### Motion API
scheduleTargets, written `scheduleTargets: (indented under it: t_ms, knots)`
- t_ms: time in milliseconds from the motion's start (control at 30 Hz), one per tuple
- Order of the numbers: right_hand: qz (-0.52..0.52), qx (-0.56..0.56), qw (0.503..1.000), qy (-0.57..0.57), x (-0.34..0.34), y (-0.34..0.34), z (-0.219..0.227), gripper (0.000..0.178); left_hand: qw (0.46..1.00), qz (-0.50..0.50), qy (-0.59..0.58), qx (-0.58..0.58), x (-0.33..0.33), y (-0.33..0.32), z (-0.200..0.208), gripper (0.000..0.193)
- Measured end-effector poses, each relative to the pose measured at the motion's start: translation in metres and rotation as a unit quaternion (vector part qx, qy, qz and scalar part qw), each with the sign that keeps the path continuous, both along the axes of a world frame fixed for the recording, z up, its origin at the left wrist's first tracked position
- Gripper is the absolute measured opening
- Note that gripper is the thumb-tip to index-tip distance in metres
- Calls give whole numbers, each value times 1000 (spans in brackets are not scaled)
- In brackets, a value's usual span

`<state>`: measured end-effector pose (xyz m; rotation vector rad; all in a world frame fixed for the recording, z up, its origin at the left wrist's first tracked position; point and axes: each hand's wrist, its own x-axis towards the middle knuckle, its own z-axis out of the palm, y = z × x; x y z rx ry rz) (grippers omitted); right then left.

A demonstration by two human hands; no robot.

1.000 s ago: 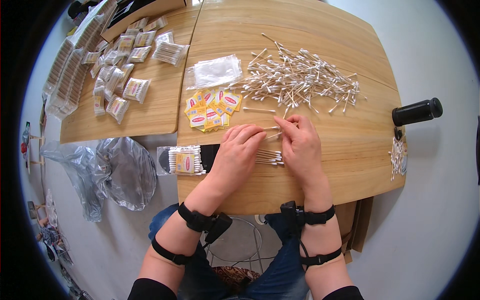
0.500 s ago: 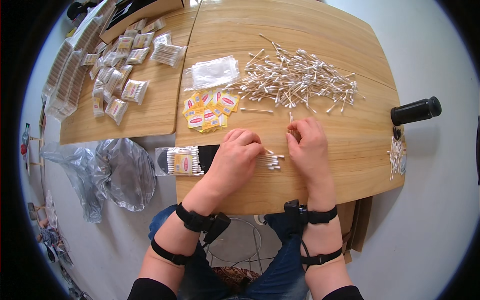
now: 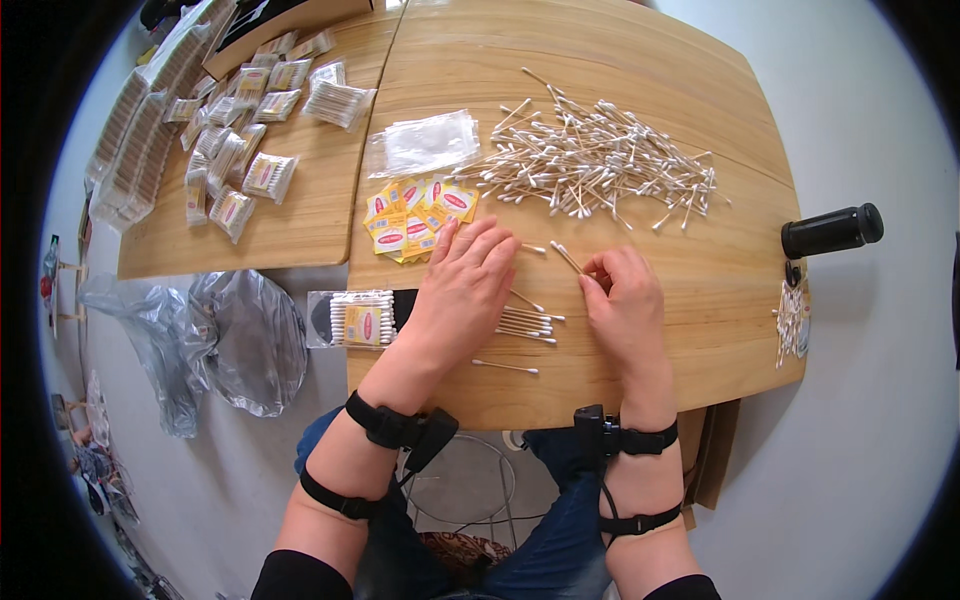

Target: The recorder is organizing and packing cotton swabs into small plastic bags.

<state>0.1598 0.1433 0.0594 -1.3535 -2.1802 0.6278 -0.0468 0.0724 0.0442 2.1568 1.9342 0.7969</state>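
Observation:
My left hand (image 3: pixel 465 285) lies palm down with its fingers stretched out, just beside a pile of yellow-and-white paper cards (image 3: pixel 405 232). A cotton swab (image 3: pixel 535 248) pokes out from beside its fingertips, its other end hidden. Beneath the palm, several swabs (image 3: pixel 527 325) lie side by side, partly covered. One loose swab (image 3: pixel 505 367) rests nearer the table edge. In my right hand (image 3: pixel 625 300), thumb and fingers pinch a cotton swab (image 3: pixel 567 257) slanting up to the left. Left of my left wrist, a clear bag (image 3: pixel 362 318) holds a row of swabs and a card.
A large heap of loose swabs (image 3: pixel 600 155) spreads over the far table. Clear empty bags (image 3: pixel 425 143) lie behind the cards. Filled packs (image 3: pixel 270 177) cover the left table. A black cylinder (image 3: pixel 832 230) and a small swab bundle (image 3: pixel 791 320) are at the right edge.
My left hand has moved away from me and its fingers have straightened. The single swab below the heap has shifted nearer me. Another loose swab now shows near the edge.

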Motion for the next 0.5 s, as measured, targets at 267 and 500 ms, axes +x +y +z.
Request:
scheduleTargets:
  t_ms: [267,500]
  knots:
    - [0,23,1000,17,3,0,-1,7,990,-100,-98,8,6,-21,8,20]
    - [93,43,993,54,-22,-16,3,5,974,-101,-199,-25,3,-35,7,31]
